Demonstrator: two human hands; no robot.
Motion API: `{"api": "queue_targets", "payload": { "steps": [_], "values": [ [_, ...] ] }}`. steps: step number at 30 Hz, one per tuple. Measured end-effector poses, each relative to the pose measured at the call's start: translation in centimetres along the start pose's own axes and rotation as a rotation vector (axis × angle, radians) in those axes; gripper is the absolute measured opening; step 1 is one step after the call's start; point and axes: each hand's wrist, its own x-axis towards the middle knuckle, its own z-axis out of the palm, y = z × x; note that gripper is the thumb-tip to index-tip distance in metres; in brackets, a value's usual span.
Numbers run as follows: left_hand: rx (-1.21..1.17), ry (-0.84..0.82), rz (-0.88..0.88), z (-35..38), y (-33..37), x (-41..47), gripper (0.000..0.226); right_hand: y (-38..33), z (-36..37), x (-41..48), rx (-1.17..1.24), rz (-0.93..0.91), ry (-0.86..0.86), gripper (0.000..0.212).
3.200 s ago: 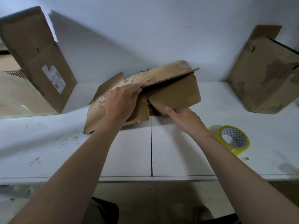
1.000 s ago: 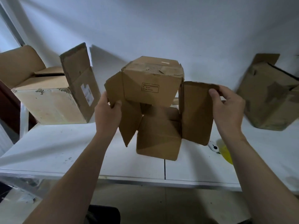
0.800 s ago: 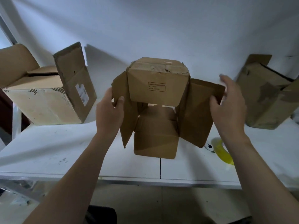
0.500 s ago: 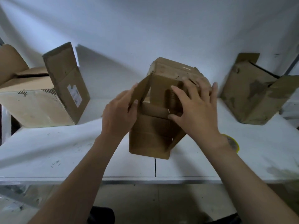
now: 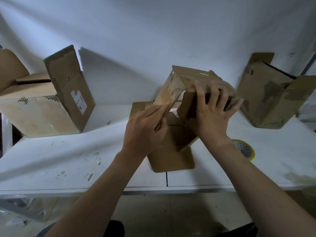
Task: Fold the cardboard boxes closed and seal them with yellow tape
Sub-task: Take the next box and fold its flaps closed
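A small cardboard box (image 5: 193,82) sits tilted over the middle of the white table (image 5: 59,159), its open end towards me. My right hand (image 5: 211,115) presses the right flap inward with spread, straight fingers. My left hand (image 5: 145,129) lies flat against the outside of the left flap (image 5: 165,113), which I see edge-on. The lower flap (image 5: 171,159) hangs down towards the table's front. A roll of yellow tape (image 5: 246,149) lies on the table to the right, partly behind my right wrist.
A large open cardboard box (image 5: 42,108) with raised flaps stands at the back left. Another worn box (image 5: 266,100) leans at the back right against the white wall. The table's front edge runs just below the hanging flap.
The box has turned and tilted to the right. My right hand has pushed the right flap further over the opening, and my left hand has swung the left flap inward.
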Motion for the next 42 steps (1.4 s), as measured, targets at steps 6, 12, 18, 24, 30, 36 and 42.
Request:
{"api": "queue_targets", "payload": {
  "steps": [6,12,18,24,30,36,42],
  "values": [
    [0.012,0.116,-0.268,-1.4,-2.0,0.3,0.012,0.8,-0.5,0.8,0.141,0.011,0.069,0.095],
    [0.064,0.161,-0.408,-2.3,-4.3,0.2,0.017,3.9,-0.2,-0.8,0.327,-0.157,-0.043,0.034],
    [0.084,0.124,-0.403,-1.7,-4.0,-0.2,0.024,5.7,1.9,-3.8,0.171,-0.131,-0.261,0.052],
    [0.093,0.191,-0.486,-2.1,-4.9,-0.1,0.027,6.5,5.6,-6.8,-0.080,-0.222,-0.591,0.147],
    [0.110,0.221,-0.543,-2.6,-5.8,0.4,0.025,5.0,8.0,-8.0,-0.106,-0.298,-0.428,0.147],
    [0.119,0.221,-0.555,-2.5,-6.2,0.5,0.024,4.7,8.5,-6.9,0.079,-0.250,-0.088,0.065],
    [0.110,0.229,-0.555,-2.3,-5.6,0.0,0.022,3.1,7.6,-5.1,0.182,-0.069,0.020,0.080]
  ]
}}
